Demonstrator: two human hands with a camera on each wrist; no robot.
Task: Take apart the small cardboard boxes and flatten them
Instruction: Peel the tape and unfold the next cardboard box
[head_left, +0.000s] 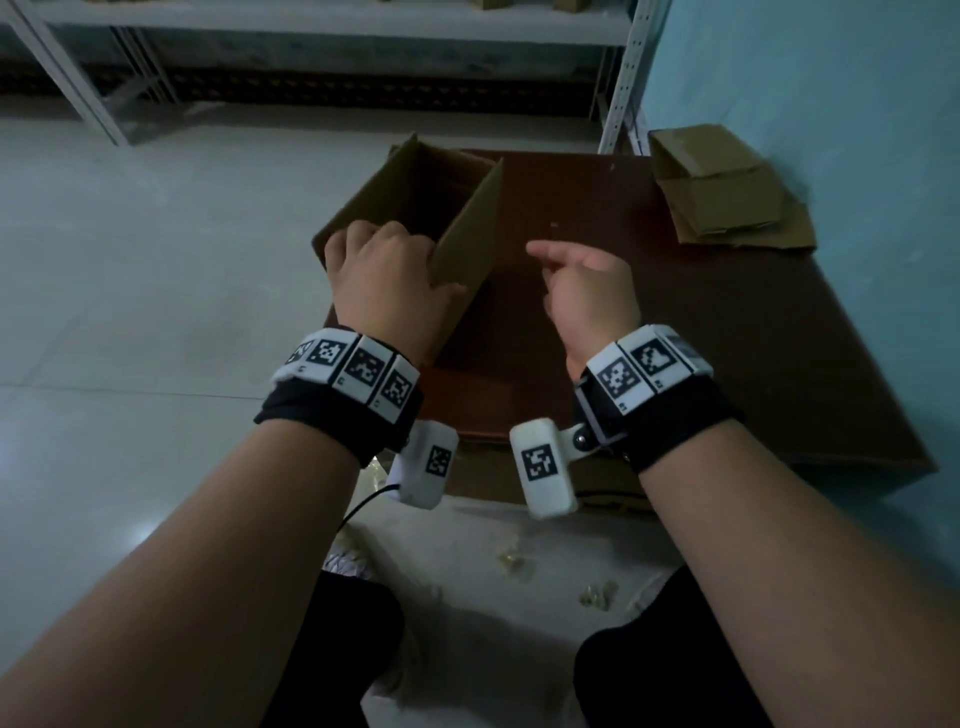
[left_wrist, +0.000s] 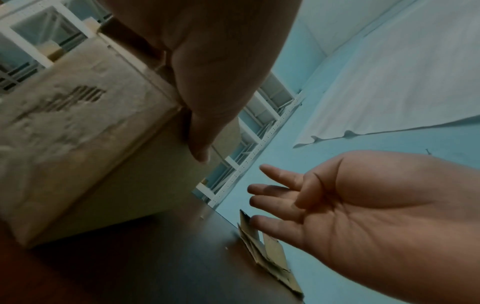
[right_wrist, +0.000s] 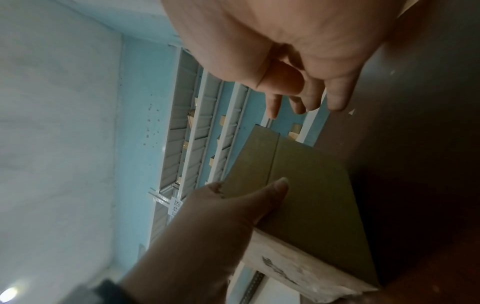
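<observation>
Tabletop (head_left: 675, 322): dark brown, smooth, low, set against pale blue wall (head_left: 857, 78). Floor (head_left: 130, 260): pale grey, glossy. Shelving (head_left: 311, 21): white metal, behind.
Cardboard box (head_left: 405, 208): brown, open-topped, at tabletop's left edge; near wall gripped by left hand (head_left: 384, 275), thumb outside.
Right hand (head_left: 587, 286): released, fingers loose, nothing held, beside box.
Flattened boxes (head_left: 727, 192): stacked at far right corner.

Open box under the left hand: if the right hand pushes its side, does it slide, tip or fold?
Box is probably light, with thin walls, so it should fold. Left hand grips one wall, so sliding seems unlikely. Right hand is off it.
</observation>
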